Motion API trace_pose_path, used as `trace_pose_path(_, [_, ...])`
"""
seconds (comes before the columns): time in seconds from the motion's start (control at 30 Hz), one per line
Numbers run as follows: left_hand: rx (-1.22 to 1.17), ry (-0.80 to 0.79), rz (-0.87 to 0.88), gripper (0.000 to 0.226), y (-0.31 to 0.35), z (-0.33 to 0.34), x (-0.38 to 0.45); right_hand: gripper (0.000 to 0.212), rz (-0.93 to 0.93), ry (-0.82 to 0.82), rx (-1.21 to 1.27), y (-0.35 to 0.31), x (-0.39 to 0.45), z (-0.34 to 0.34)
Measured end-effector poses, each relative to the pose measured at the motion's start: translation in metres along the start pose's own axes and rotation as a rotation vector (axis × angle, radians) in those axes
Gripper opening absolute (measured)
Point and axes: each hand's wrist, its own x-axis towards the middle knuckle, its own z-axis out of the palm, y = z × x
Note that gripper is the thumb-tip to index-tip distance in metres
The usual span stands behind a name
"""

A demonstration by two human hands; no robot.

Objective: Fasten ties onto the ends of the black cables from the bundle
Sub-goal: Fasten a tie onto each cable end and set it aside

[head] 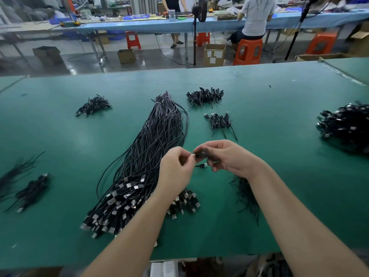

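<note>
- Your two hands met above the green surface point(60, 136), just past the big bundle point(151, 148) of black cables.
- Your right hand point(229, 156) had its fingers curled around a small coiled black cable point(201, 153). A silver plug end point(204, 165) stuck out just under that hand.
- Your left hand point(176, 166) pinched something thin at the edge of the coil with thumb and fingertip — it was too small and blurry to tell if it was a tie or the cable's end.
- The big bundle lay long on the surface, running from near your left arm away from you. Its silver plugs point(119, 200) fanned out at the near end, and its thin ends point(163, 98) were bunched together at the far end.
- A loose heap of thin black ties point(247, 198) lay by your right arm, partly hidden under it.
- Small piles of coiled cables sat farther off — one at the far left point(92, 106), two past the bundle on the right point(204, 96) point(219, 120), and a large one at the right edge point(345, 126).
- More dark cables point(32, 190) lay at the left edge, too blurry to tell well.
- Behind the surface, a person point(255, 19) sat on an orange stool point(247, 50) at a long blue table point(139, 27).
</note>
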Motion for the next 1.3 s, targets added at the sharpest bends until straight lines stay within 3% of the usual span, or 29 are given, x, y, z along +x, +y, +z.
trace_pose_path(0.07, [-0.370,-0.050,-0.359,0.018,-0.001,-0.003,0.006,0.018,-0.073,0.013,-0.087,0.003,0.000,0.001])
trace_pose_path(0.13, [-0.662,-0.107,-0.522,0.020,-0.004,-0.004,0.007,0.017,-0.129,0.046,-0.188,0.006,0.001,0.007])
trace_pose_path(0.23, [-0.719,-0.167,-0.510,0.018,-0.004,-0.001,0.002,0.004,-0.163,0.141,-0.200,0.007,0.003,0.015])
trace_pose_path(0.37, [-0.559,-0.181,-0.396,0.026,0.000,-0.003,-0.003,0.016,-0.103,0.171,-0.246,0.005,0.004,0.017])
trace_pose_path(0.43, [-0.407,-0.206,-0.299,0.026,0.001,-0.005,-0.005,0.021,-0.039,0.161,-0.222,0.004,0.005,0.016])
trace_pose_path(0.5, [-0.189,-0.191,-0.094,0.023,0.004,-0.008,-0.008,0.018,0.018,0.106,-0.165,0.004,0.003,0.013])
trace_pose_path(0.63, [0.394,-0.135,0.609,0.015,0.006,-0.008,-0.013,0.015,0.180,-0.052,-0.011,0.006,0.000,0.009])
trace_pose_path(0.7, [0.568,-0.092,0.766,0.012,0.007,-0.004,-0.013,0.025,0.197,-0.068,0.035,0.010,-0.001,0.008])
trace_pose_path(0.73, [0.558,-0.075,0.765,0.013,0.007,-0.002,-0.013,0.029,0.179,-0.069,0.049,0.011,-0.001,0.008])
trace_pose_path(0.8, [0.365,-0.066,0.600,0.016,0.007,-0.001,-0.012,0.029,0.121,-0.064,0.101,0.013,-0.002,0.008])
trace_pose_path(0.93, [-0.223,-0.176,-0.152,0.027,0.008,-0.008,0.001,0.030,-0.009,-0.003,-0.007,0.013,-0.005,0.000])
trace_pose_path(1.0, [-0.597,-0.263,-0.407,0.034,0.009,-0.013,0.007,0.031,-0.059,-0.015,-0.100,0.011,-0.006,-0.002])
trace_pose_path(1.07, [-0.825,-0.324,-0.568,0.033,0.010,-0.016,0.009,0.028,-0.094,-0.050,-0.053,0.009,-0.008,-0.003])
trace_pose_path(1.3, [-1.038,-0.307,-0.863,0.025,0.019,-0.012,0.008,0.042,-0.246,-0.002,-0.188,0.006,-0.009,0.010])
